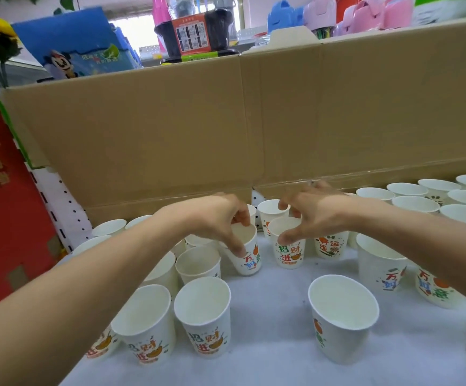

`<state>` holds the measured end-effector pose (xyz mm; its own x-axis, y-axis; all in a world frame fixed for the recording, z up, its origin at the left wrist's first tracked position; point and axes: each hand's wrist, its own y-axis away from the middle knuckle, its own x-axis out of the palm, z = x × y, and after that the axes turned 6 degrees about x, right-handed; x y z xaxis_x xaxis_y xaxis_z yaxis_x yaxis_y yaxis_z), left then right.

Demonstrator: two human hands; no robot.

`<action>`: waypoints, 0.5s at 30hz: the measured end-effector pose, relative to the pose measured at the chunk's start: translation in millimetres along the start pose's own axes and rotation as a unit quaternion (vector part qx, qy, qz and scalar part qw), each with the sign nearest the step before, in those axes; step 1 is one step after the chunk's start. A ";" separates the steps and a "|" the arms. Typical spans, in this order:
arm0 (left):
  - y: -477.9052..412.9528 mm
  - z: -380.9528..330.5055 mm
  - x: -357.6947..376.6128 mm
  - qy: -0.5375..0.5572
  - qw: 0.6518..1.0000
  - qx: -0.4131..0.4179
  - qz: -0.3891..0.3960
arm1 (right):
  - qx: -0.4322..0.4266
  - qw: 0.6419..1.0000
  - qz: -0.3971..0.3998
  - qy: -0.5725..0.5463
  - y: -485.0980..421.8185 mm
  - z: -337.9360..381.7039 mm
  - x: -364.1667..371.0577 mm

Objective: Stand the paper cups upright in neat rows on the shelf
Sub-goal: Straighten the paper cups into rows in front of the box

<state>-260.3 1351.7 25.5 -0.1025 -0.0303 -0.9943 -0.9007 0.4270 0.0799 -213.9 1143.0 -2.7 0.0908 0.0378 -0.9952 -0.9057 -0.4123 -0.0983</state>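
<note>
Several white paper cups with coloured print stand upright on the white shelf surface (276, 316). My left hand (215, 215) pinches the rim of one cup (247, 254), which is tilted and sits at the middle of the shelf. My right hand (312, 213) holds the rim of a neighbouring upright cup (289, 252) between thumb and fingers. Behind the right hand stands another cup (270, 208). A group of cups (201, 310) stands at the front left, a single cup (340, 316) at the front right, and rows of cups (426, 196) fill the back right.
A large flattened cardboard box (254, 121) stands upright along the back of the shelf. A red box (1, 204) leans at the left beside a white dotted panel (65, 207). Toys and packages (193, 32) sit beyond the cardboard.
</note>
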 end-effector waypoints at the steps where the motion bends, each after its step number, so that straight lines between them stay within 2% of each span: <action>1: -2.9 3.9 0.8 0.008 1.000 -0.002 0.002 | -0.002 1.000 -0.003 0.002 0.5 2.5 -0.4; 12: -18.1 20.8 8.8 0.080 0.996 0.018 -0.041 | 0.011 1.000 -0.027 -0.011 -2.4 10.8 2.5; 15: -10.6 21.8 -0.7 0.128 0.988 0.014 -0.089 | 0.018 0.999 -0.021 -0.019 -2.6 8.4 2.9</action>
<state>-241.5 1366.8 23.8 -0.0509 -0.3324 -0.9418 -0.9024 0.4192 -0.0992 -214.8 1151.9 -5.4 0.1129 0.0899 -0.9895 -0.9162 -0.3759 -0.1387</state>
